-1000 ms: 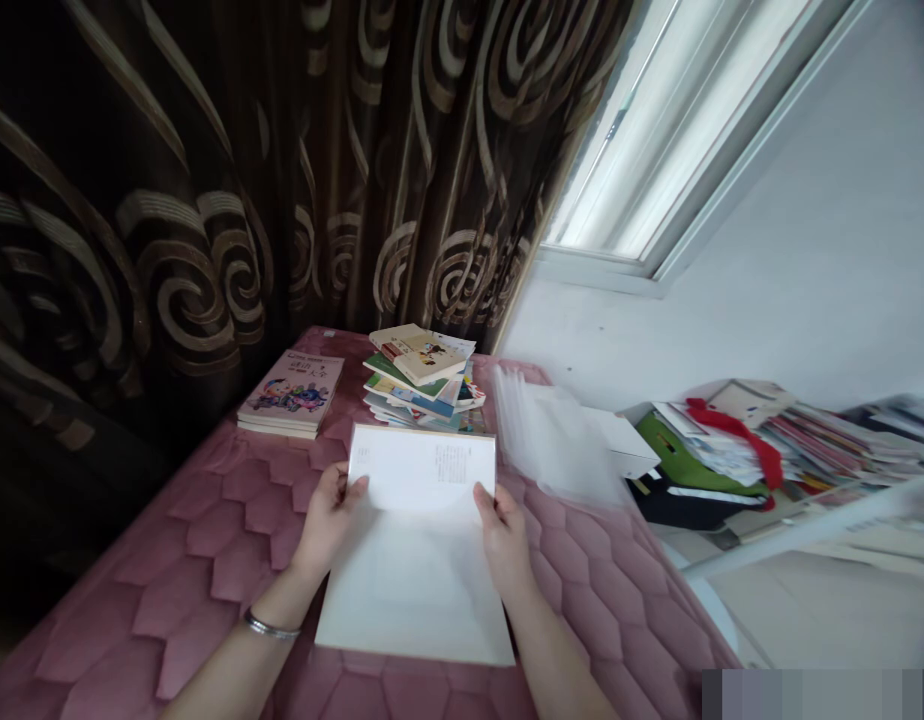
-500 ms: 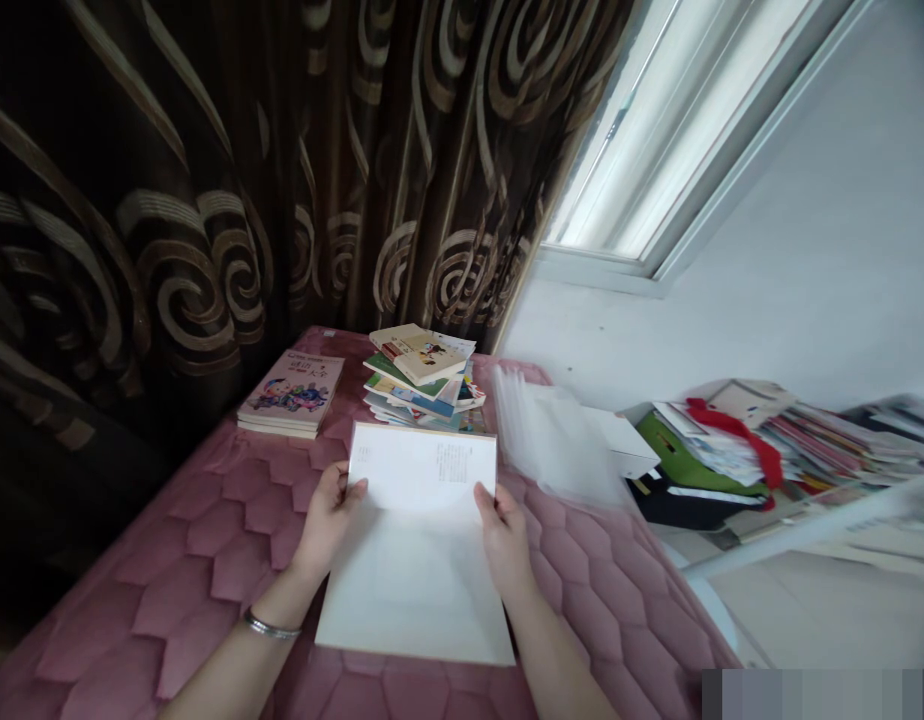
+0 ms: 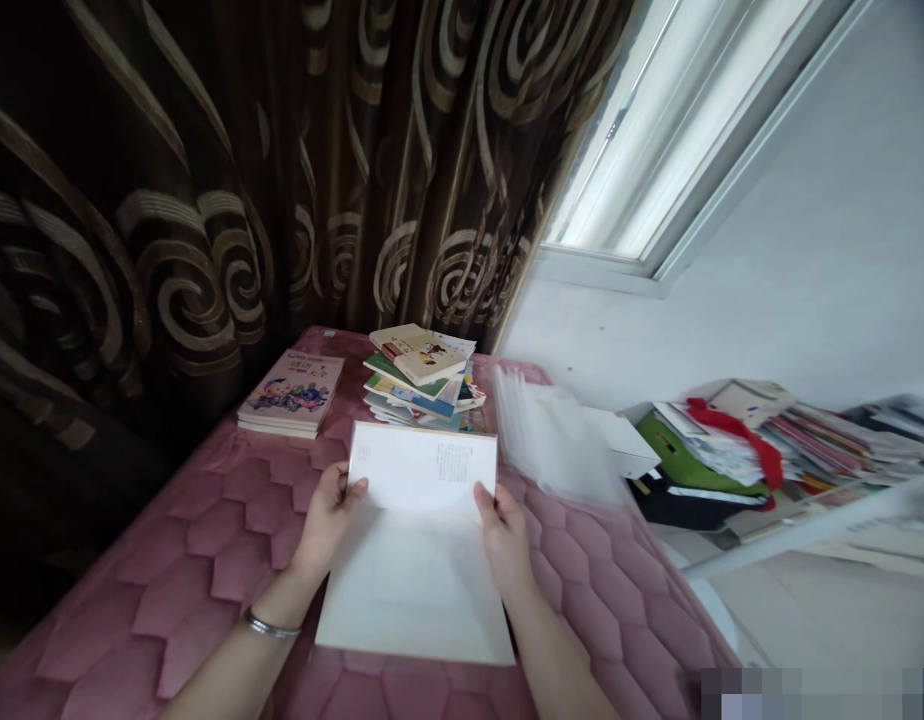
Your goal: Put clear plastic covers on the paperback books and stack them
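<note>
A book (image 3: 413, 590) lies open in front of me, its pale pages facing up, with small print on the upper page. My left hand (image 3: 333, 505) grips its left edge, thumb on top, fingers hidden beneath. On the opposite edge my right hand (image 3: 505, 520) holds it the same way. Just behind it rises an uneven stack of books (image 3: 421, 365), a cream one on top. Farther left sits a neat pile of pink-covered books (image 3: 291, 395) with a cartoon picture. To the right are translucent plastic sleeves (image 3: 559, 435).
Everything rests on a pink quilted mattress (image 3: 184, 560). A dark patterned curtain (image 3: 319, 180) hangs behind it. Beside the mattress at right, a shelf (image 3: 807, 530) bears papers, a green bag (image 3: 668, 450) and a red strap (image 3: 739, 435). A white box (image 3: 623, 440) stands by the sleeves.
</note>
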Motion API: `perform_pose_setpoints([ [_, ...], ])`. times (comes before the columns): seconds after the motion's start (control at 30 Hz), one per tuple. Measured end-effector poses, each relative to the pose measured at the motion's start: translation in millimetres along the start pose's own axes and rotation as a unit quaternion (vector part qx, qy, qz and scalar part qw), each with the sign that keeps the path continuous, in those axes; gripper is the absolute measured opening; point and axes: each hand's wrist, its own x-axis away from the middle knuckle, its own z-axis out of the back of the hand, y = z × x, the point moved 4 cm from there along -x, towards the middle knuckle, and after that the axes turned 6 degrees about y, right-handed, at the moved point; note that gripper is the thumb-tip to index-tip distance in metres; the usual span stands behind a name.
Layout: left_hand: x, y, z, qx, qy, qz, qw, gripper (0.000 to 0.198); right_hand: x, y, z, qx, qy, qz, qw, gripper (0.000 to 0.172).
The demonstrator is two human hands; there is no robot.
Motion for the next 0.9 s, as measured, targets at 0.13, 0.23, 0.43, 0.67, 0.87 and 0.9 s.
perform_pose_setpoints([
  [0.13,0,-1,1.7,-0.017,0.012,0.002,1.0,0.039,0,-1,-1,0.002,-0.008,0.006,1.0,0.033],
  [0.23,-2,-5,2.7,-0.022,0.013,-0.004,1.0,0.041,1,-2,-1,0.009,-0.008,-0.002,1.0,0.035],
  [0.43,-4,-11,1.7,-0.009,0.003,-0.002,1.0,0.043,0,2,0,-0.025,-0.003,-0.008,1.0,0.033],
  [0.67,-3,-8,1.8,-0.014,0.006,-0.012,1.0,0.042,-2,3,0,0.031,-0.001,0.02,0.999,0.035],
  [0.87,-4,-8,2.5,-0.022,0.011,-0.008,1.0,0.04,-1,-3,0,0.089,0.006,0.051,0.995,0.038],
  [0.9,-4,-8,2.6,-0.024,0.012,-0.009,1.0,0.04,-2,-3,0,0.093,0.006,0.052,0.994,0.038],
])
